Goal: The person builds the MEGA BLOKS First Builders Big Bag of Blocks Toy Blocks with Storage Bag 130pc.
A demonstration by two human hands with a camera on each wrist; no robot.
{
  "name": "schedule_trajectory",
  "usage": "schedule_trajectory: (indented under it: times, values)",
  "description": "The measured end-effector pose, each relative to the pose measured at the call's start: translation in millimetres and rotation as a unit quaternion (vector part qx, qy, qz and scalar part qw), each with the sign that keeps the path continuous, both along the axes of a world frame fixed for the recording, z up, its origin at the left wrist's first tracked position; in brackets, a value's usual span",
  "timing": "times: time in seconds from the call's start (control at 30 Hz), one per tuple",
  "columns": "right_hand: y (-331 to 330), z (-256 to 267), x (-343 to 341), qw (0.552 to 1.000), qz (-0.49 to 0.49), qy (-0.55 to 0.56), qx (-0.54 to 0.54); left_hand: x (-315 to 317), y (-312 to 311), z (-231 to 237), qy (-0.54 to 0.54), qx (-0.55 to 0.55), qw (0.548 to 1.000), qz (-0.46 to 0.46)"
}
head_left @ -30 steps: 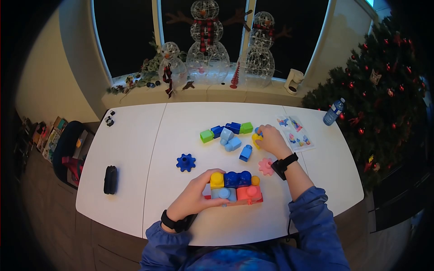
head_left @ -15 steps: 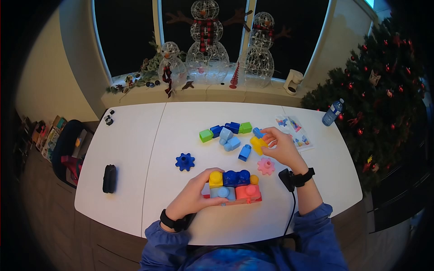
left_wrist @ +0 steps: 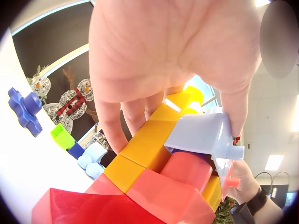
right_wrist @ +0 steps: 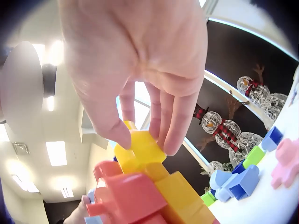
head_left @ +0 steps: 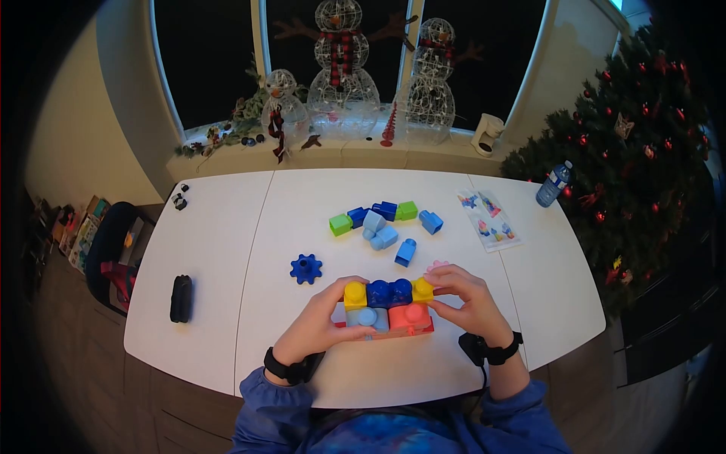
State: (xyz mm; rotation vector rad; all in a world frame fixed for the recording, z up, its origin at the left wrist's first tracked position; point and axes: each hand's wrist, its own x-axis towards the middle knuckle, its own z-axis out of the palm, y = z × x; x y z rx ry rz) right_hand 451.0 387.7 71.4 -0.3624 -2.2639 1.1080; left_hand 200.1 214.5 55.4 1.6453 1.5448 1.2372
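Observation:
A built stack of toy building blocks [head_left: 408, 318] stands on the table before me, with yellow, dark blue, light blue and coral blocks on top and red and orange ones lower down. My left hand [head_left: 311, 324] grips its left side, thumb on the light blue block [left_wrist: 196, 133] and fingers along the far orange side. At the far right corner my right hand [head_left: 475, 303] pinches a yellow block [right_wrist: 147, 149] between thumb and fingers. That block sits over an orange one [right_wrist: 156, 171], right beside the dark blue block [head_left: 389, 291].
Loose green and blue blocks [head_left: 383, 237] lie beyond the stack. A dark blue gear [head_left: 306, 269] is to their left, and a pink gear [right_wrist: 286, 163] is partly hidden by my right hand. A picture sheet [head_left: 490, 221], a water bottle [head_left: 554, 184] and a black case [head_left: 181, 298] lie farther out.
My right hand picked up the yellow block from beside the loose blue block and brought it left and nearer, onto the stack's far right corner. My left hand keeps its grip.

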Motion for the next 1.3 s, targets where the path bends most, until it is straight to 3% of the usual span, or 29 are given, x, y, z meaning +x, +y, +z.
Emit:
schedule_trajectory:
  times: [0.93, 1.03, 1.1, 1.17, 1.23, 1.3]
  values:
    - [-1.8, -15.4, -2.6, 0.999, -0.013, 0.023, -0.027, -6.6, 3.0, 8.2, -0.005, -0.038, 0.998, -0.052]
    - [-4.2, -15.4, -4.5, 0.999, -0.020, 0.038, -0.028, -34.3, 12.3, 10.0, -0.048, -0.032, 0.994, -0.092]
    - [-5.3, -15.7, -6.6, 0.999, -0.021, 0.047, -0.017, -57.1, 37.7, 0.6, -0.132, 0.005, 0.991, -0.034]
    - [-5.2, -15.7, -7.3, 0.998, -0.022, 0.050, -0.008, -71.1, 72.9, -3.1, 0.029, 0.017, 0.996, 0.084]
    - [-5.3, -15.3, -7.9, 0.999, -0.024, 0.046, -0.002, -83.4, 107.3, -9.5, 0.219, 0.028, 0.963, 0.154]
    - [-5.7, -15.6, -7.7, 0.999, -0.026, 0.044, 0.002, -91.2, 136.1, -27.8, 0.310, 0.018, 0.936, 0.168]
